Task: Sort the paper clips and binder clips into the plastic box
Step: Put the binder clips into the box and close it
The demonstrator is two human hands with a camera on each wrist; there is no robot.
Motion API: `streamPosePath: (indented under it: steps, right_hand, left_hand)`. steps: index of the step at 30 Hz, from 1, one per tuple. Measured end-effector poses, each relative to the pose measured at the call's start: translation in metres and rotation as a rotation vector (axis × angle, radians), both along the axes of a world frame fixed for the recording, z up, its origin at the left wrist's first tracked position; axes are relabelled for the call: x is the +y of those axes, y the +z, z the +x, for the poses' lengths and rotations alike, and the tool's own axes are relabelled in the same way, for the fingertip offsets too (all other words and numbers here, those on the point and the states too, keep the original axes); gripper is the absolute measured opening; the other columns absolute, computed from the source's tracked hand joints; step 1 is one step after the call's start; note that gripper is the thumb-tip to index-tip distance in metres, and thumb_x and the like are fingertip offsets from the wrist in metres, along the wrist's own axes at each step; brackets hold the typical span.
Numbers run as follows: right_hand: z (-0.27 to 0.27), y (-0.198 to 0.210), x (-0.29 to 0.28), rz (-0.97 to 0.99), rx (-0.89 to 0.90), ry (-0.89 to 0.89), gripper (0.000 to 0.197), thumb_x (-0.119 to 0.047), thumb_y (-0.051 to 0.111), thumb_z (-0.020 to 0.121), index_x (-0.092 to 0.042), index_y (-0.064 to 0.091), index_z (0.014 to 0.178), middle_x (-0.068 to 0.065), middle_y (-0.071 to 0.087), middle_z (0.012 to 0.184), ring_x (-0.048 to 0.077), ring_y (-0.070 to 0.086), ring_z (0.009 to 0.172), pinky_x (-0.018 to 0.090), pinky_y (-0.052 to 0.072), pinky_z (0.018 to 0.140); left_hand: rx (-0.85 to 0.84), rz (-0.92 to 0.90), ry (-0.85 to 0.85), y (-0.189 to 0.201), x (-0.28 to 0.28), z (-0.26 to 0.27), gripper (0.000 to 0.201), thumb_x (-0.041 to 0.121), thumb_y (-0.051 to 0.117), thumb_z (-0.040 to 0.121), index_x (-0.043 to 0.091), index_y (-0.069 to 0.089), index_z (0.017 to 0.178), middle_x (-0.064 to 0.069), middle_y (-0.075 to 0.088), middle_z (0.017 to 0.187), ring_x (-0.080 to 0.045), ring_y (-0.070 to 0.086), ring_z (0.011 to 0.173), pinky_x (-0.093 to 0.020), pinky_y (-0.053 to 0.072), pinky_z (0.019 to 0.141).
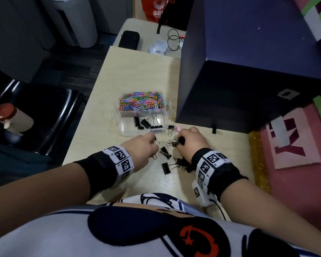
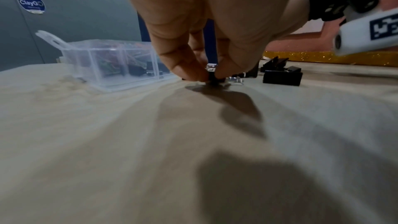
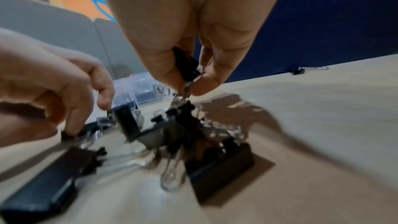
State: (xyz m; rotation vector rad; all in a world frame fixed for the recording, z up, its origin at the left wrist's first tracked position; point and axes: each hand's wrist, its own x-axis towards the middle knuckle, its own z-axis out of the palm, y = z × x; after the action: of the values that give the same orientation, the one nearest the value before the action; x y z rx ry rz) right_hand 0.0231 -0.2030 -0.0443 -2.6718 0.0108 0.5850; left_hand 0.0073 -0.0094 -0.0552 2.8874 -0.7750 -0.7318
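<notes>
A clear plastic box [image 1: 125, 131] stands mid-table; its far compartment is full of coloured paper clips [image 1: 141, 102], and the near one holds several black binder clips [image 1: 146, 124]. More black binder clips [image 1: 166, 153] lie scattered on the table between my hands. My left hand [image 1: 153, 140] pinches a small black binder clip [image 2: 212, 76] against the table just in front of the box. My right hand [image 1: 179, 140] pinches a black binder clip [image 3: 186, 65] by its wire handle, with others tangled and hanging below it.
A tall dark blue box [image 1: 248, 71] stands right of the plastic box, with one binder clip [image 1: 216, 131] at its foot. A pink clip [image 1: 178, 128] lies near the box corner. A black chair [image 1: 41, 115] with a bottle [image 1: 9, 117] is on the left.
</notes>
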Motion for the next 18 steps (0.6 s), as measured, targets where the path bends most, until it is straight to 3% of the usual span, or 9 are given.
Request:
streamPosePath:
  steps: [3,8,11,13,16,18]
  right_hand:
    - [0.007,0.008,-0.001,0.027,-0.042,-0.061,0.031,-0.019,0.055,0.088,-0.019,0.058,0.119,0.003,0.046,0.121,0.020,0.052,0.101,0.022,0.038,0.083]
    - [0.014,0.020,0.011,0.186,-0.149,-0.145,0.022,-0.020,0.059,0.087,-0.017,0.063,0.108,0.000,0.051,0.112,0.016,0.053,0.090,0.027,0.048,0.080]
    - [0.018,0.024,0.026,0.264,-0.221,-0.155,0.021,-0.021,0.060,0.087,-0.019,0.063,0.107,-0.003,0.052,0.107,0.013,0.052,0.088,0.020,0.039,0.075]
    - [0.021,0.024,0.037,0.309,-0.233,-0.157,0.024,-0.023,0.062,0.086,-0.023,0.062,0.110,-0.004,0.057,0.110,0.011,0.054,0.092,0.019,0.039,0.079]
    - [0.026,0.021,0.046,0.356,-0.156,-0.189,0.037,-0.026,0.064,0.085,-0.026,0.055,0.120,-0.004,0.058,0.124,0.013,0.060,0.102,0.031,0.047,0.096]
    - [0.028,0.019,0.043,0.284,-0.151,-0.219,0.039,-0.026,0.061,0.087,-0.024,0.051,0.125,0.000,0.054,0.127,0.015,0.060,0.101,0.032,0.048,0.095]
  left_hand:
    - [-0.021,0.015,-0.010,-0.001,0.006,-0.001,0.022,0.012,0.047,0.086,0.018,0.056,0.106,-0.004,0.040,0.122,-0.025,0.050,0.099,-0.040,0.053,0.079]
    - [-0.020,0.089,-0.142,-0.001,0.011,0.000,0.027,0.033,0.052,0.090,0.018,0.055,0.114,-0.003,0.048,0.120,-0.026,0.051,0.104,-0.040,0.049,0.086]
    - [-0.028,0.120,-0.143,0.001,0.010,0.001,0.020,0.019,0.048,0.092,0.015,0.054,0.111,-0.006,0.054,0.110,-0.028,0.055,0.095,-0.040,0.051,0.078]
    - [-0.020,0.128,-0.128,0.003,0.011,0.001,0.022,0.014,0.047,0.090,0.014,0.052,0.111,-0.008,0.055,0.105,-0.029,0.057,0.089,-0.039,0.051,0.072]
    - [-0.003,0.128,-0.097,0.004,0.013,0.002,0.026,0.010,0.046,0.089,0.013,0.046,0.114,-0.010,0.054,0.103,-0.030,0.059,0.085,-0.038,0.049,0.066]
    - [0.003,0.129,-0.061,0.005,0.015,0.002,0.028,0.008,0.047,0.088,0.013,0.042,0.115,-0.010,0.053,0.103,-0.031,0.059,0.083,-0.037,0.045,0.062]
